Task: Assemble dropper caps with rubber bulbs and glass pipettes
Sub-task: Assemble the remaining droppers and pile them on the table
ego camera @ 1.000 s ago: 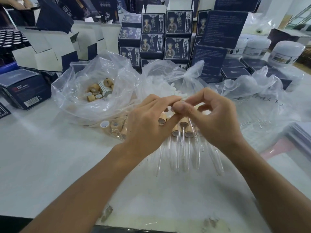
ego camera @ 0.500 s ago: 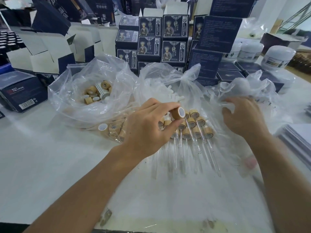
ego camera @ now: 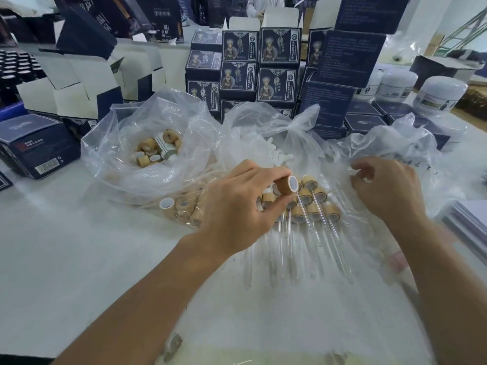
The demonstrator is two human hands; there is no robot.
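Pinching cap [ego camera: 286, 186] sideways, left hand [ego camera: 237, 206] fingertips (white opening rightward).

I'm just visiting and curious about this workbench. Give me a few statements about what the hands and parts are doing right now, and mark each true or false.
1. The left hand pinches a bamboo dropper cap. True.
2. The right hand rests flat on a stack of boxes. False: it reaches, fingers curled, into a clear plastic bag on the right.
3. Assembled droppers with glass pipettes lie on the table between the two hands. True.
4. The loose bamboo caps at the left sit in a metal tray. False: they lie in a clear plastic bag.
5. The white jars stand at the far right. True.
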